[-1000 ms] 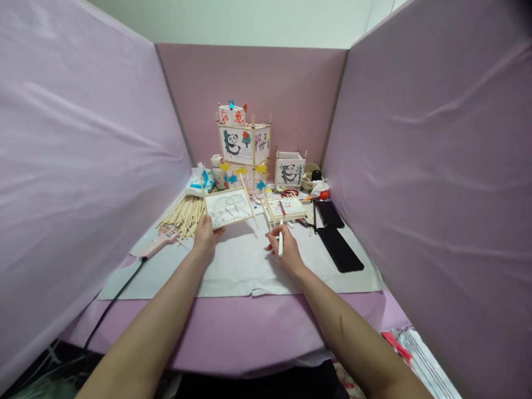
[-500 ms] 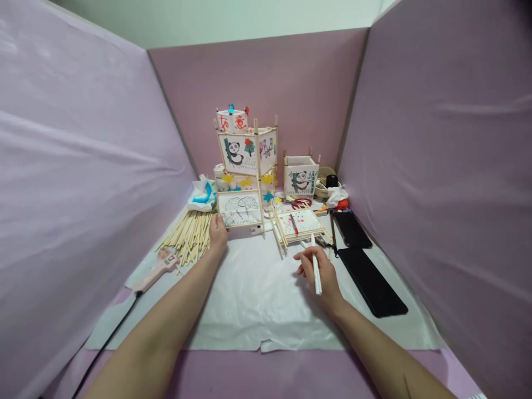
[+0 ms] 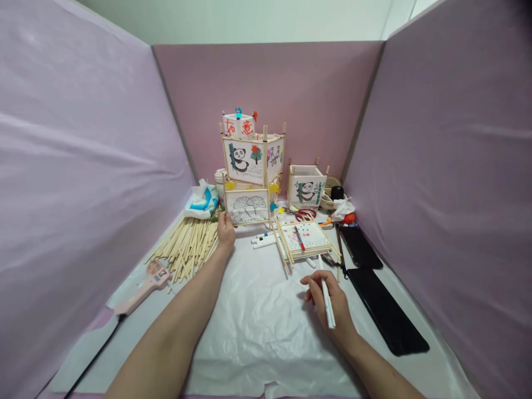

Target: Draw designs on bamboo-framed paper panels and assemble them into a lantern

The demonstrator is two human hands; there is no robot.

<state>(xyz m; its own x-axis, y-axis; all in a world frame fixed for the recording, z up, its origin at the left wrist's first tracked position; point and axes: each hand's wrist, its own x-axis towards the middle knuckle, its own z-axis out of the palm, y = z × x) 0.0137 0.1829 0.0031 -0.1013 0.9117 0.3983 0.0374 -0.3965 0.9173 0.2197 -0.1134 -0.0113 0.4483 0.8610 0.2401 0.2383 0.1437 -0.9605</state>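
My left hand [image 3: 226, 230] grips the lower left corner of a stick-framed panel [image 3: 248, 208] bearing a black line drawing of a tree. The panel is held up in front of a tiered lantern [image 3: 245, 160] with panda pictures and red characters. In my right hand [image 3: 330, 302] a white marker pen [image 3: 327, 299] is held between thumb and fingers, above the white sheet [image 3: 257, 327]. Beyond that hand lies a stack of framed panels [image 3: 310, 239] with coloured dots, and a red-ended pen [image 3: 299, 238] rests on top.
Wooden sticks [image 3: 187, 244] and a pink glue gun [image 3: 143, 288] lie at left, near a tissue pack [image 3: 202, 199]. Two black phone-like slabs [image 3: 386, 310] lie at right. At the back stand a smaller panda lantern [image 3: 307, 185] and red-handled scissors [image 3: 305, 213]. Fabric walls enclose both sides.
The view has tilted, so the table appears lower. The panel in my left hand is straighter and nearer level. My right hand still holds the marker pen.
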